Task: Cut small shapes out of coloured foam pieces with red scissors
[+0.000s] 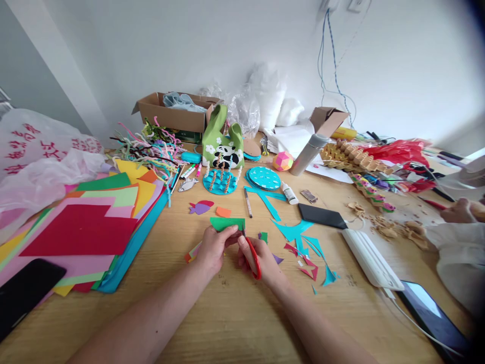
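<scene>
Clock centred on the green sheet [227,222], 12 = away from the person. Around it: orange scrap [223,211] just beside at 12, blue disc [207,186] with twisted sticks farther out at 12, fish cut-out [201,207] at 10, pen [248,202] between 1 and 2, stack of coloured sheets [76,230] well off at 9, blue scraps [293,231] at 3 to 4, black block [322,216] past them at 3. Small scraps [264,236] crowd in just beside the right hand [267,259]. Sheet's mid-worktop [242,323], small, plain green, far edge straight, left end slanted, near edge partly hidden by fingers. Left hand [212,250] pinches it at 6. Right hand curled round red scissors [256,259], blades at the sheet's 3 o'clock end; can't tell how wide they stand
</scene>
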Demonstrator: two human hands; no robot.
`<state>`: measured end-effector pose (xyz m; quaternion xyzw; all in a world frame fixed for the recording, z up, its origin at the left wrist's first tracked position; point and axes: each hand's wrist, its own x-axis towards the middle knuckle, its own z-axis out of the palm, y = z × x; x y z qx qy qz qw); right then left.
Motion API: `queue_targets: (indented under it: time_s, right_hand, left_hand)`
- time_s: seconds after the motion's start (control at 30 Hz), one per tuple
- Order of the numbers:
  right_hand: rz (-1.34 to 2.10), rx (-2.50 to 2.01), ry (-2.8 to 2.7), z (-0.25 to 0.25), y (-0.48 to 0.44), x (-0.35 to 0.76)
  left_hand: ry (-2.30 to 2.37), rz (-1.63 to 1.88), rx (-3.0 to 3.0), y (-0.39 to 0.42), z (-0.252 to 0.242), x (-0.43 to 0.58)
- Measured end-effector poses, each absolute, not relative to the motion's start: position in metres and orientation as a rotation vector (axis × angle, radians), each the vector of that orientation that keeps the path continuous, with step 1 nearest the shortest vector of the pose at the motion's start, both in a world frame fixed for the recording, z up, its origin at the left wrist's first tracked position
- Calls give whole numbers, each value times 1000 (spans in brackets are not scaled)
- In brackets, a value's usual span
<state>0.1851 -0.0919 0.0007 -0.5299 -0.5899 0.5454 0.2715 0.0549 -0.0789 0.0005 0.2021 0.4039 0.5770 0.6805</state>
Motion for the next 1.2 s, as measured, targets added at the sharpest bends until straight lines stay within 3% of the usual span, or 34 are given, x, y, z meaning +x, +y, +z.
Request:
queue_targets:
  time_s: [1.2]
  right_hand:
    - [1461, -1361, -1679, -3, -91, 190]
  left_hand:
    - [871, 1216, 616, -69, -4, 43]
